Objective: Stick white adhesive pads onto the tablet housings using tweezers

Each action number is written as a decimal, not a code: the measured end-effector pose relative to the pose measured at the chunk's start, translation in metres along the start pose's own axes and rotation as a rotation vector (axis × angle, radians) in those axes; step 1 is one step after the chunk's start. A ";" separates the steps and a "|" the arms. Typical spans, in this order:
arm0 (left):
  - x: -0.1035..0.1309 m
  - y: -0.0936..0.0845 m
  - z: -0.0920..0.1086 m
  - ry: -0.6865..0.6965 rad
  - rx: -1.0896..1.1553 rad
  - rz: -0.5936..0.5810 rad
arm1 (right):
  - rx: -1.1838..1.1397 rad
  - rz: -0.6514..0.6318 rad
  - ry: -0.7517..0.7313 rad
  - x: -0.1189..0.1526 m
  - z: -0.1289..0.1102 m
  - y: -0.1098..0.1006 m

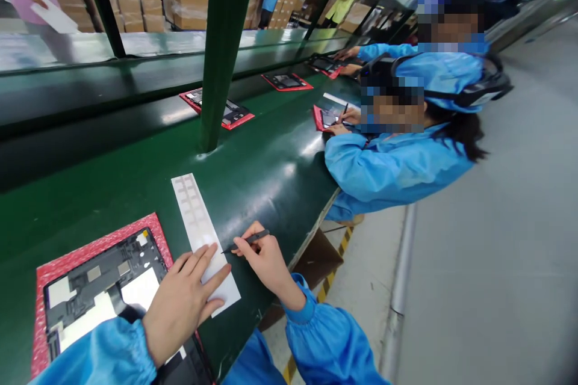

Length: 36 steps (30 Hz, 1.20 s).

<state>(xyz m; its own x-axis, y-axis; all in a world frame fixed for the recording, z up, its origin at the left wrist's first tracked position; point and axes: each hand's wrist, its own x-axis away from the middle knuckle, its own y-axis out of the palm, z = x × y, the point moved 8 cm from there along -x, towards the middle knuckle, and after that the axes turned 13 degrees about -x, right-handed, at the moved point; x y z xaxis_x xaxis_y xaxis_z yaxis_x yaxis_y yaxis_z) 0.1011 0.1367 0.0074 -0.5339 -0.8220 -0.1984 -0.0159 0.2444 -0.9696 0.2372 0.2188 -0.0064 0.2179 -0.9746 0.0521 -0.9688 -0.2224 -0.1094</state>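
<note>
My left hand (184, 298) lies flat with fingers spread over the lower part of a white strip of adhesive pieces (198, 222), pressing it against the green bench. Pinched in my right hand (267, 261) is a pair of black tweezers (253, 237), whose tip points left at the strip's right edge; I cannot tell whether it touches. To the left, partly under my left forearm, an opened tablet housing (106, 264) with pale and grey patches rests on a red bubble-wrap sheet (97, 242). My sleeve hides its lower part.
A green post (226, 54) rises from the bench (271, 192). Behind it, more tablet housings (286, 81) lie on red sheets. Two co-workers in blue (397, 162) work along the bench to the right. A cardboard box (318, 258) stands below its edge.
</note>
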 end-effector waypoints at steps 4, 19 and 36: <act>-0.002 0.000 0.001 0.003 -0.004 -0.007 | 0.015 -0.009 0.014 0.001 -0.001 0.001; -0.002 0.000 0.000 0.001 0.010 -0.007 | 0.064 0.009 -0.023 0.005 -0.005 -0.001; -0.005 -0.005 -0.003 0.068 0.026 -0.066 | -0.404 0.090 0.061 0.002 0.001 -0.012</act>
<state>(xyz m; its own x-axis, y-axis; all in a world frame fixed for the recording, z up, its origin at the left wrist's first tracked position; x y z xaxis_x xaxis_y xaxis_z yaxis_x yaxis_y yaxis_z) 0.1010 0.1412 0.0140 -0.5887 -0.7987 -0.1243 -0.0315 0.1763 -0.9838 0.2496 0.2197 -0.0063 0.1343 -0.9836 0.1204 -0.9547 -0.0959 0.2817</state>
